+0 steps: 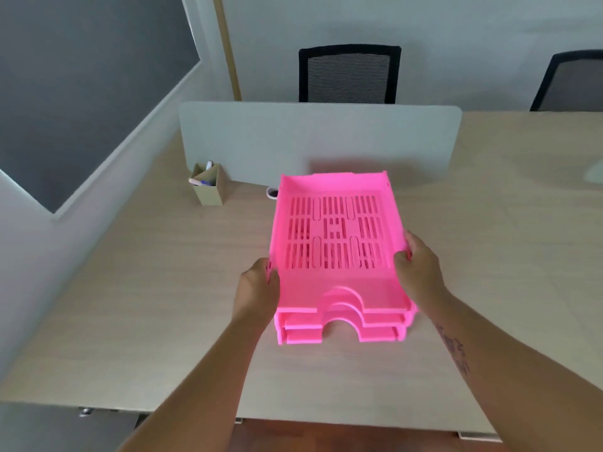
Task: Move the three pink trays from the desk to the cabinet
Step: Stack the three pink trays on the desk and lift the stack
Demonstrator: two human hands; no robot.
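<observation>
Three pink trays (337, 236) are stacked one on top of another over the middle of the light wooden desk (163, 305). Their slotted bottoms and arched front cut-outs face me. My left hand (257, 288) grips the stack's left side wall. My right hand (417, 269) grips the right side wall. The stack looks tilted, its near end lower; whether it touches the desk I cannot tell. No cabinet is in view.
A grey divider panel (319, 141) stands across the desk behind the trays. A cardboard pen holder (208, 187) and a small white cup (272, 193) sit at its foot on the left. Two black mesh chairs (349, 75) stand beyond the divider.
</observation>
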